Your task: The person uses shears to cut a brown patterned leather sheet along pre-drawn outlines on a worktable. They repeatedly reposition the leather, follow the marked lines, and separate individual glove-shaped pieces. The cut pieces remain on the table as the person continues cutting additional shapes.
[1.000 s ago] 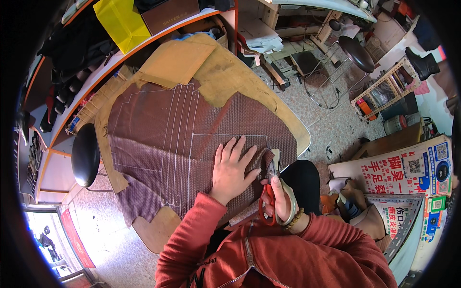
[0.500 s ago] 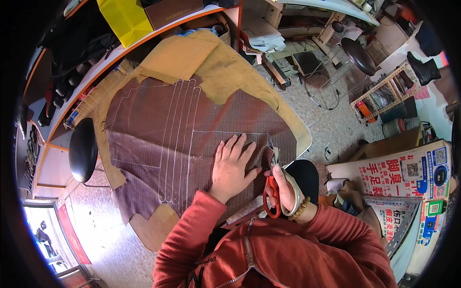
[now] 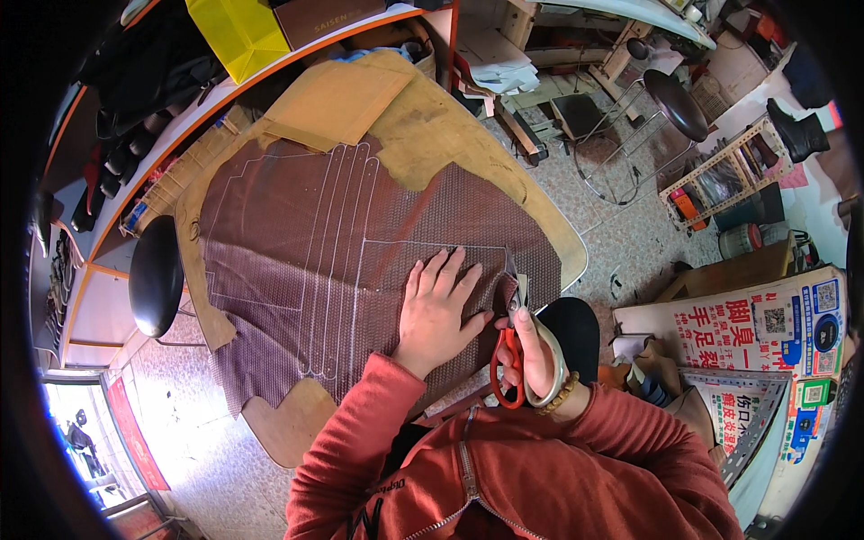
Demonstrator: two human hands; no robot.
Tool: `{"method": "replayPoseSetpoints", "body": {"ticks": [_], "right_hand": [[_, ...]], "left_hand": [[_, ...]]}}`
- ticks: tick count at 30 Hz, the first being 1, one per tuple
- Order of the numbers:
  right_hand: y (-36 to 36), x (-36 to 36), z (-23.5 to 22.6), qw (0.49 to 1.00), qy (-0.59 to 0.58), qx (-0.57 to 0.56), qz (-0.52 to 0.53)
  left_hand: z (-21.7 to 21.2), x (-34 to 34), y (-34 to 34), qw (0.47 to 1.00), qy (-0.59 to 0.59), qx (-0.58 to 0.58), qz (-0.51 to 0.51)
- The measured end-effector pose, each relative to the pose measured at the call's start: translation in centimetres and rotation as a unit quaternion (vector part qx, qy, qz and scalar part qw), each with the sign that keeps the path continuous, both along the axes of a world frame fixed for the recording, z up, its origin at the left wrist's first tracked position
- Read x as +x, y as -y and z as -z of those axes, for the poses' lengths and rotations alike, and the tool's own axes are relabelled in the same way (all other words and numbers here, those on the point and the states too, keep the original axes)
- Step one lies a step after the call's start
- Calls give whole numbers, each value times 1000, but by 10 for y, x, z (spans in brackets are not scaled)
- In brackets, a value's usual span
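A large sheet of brown, textured leather with pale drawn outlines covers much of the tan work board. My left hand lies flat on the leather's near right part, fingers spread, holding nothing. To its right, my right hand is closed around red-handled scissors. A pale loop curves along that palm. The scissor blades point away from me at a cut in the leather's right side, where a flap lifts beside them. The blade tips are partly hidden by this flap.
A tan sheet lies at the board's far end. A black round stool stands left, beside shelves of shoes. A yellow bag sits at the far left. Printed boards stand right, with another stool farther back.
The view has shifted slightly. The red scissor handle sits a little farther from my right palm. My left hand stays in place on the leather.
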State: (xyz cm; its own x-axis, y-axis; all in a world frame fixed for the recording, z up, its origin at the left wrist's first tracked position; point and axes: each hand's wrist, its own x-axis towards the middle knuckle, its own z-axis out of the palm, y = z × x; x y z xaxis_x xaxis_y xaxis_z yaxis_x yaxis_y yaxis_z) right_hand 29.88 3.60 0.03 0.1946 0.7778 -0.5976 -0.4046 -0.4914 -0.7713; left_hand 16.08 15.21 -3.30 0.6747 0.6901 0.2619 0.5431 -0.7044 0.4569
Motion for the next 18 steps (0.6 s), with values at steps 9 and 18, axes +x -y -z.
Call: {"method": "replayPoseSetpoints", "body": {"ticks": [9, 18], "right_hand": [[0, 2, 0, 1000, 14, -10, -26], [0, 6, -3, 1000, -5, -4, -25]], "left_hand": [[2, 0, 0, 1000, -5, 14, 0], [3, 0, 1, 1000, -8, 5, 1]]}}
